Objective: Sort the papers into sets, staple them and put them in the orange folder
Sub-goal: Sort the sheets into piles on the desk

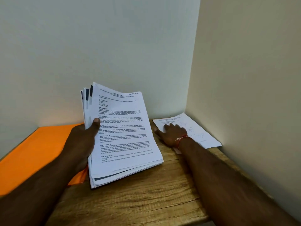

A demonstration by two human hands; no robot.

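The left hand (pixel 81 144) grips the stack of papers (pixel 125 136) by its left edge, thumb clamped on top, with the long axis running away from the person. Just right of it, the right hand (pixel 171 132) presses spread fingers on a sheet (pixel 200 132) in the wooden table's (pixel 138 201) far right corner. The orange folder (pixel 32 152) lies at the left edge, and walls close the corner.

Folder (pixel 32 144) flat on the left part of the table (pixel 146 201), back against the wall. Paper stack (pixel 123 136) in the middle, held in the left hand (pixel 79 144) (overlapping the folder's right edge). Single sheet (pixel 200 132) in the right back corner, under the right hand (pixel 171 134).
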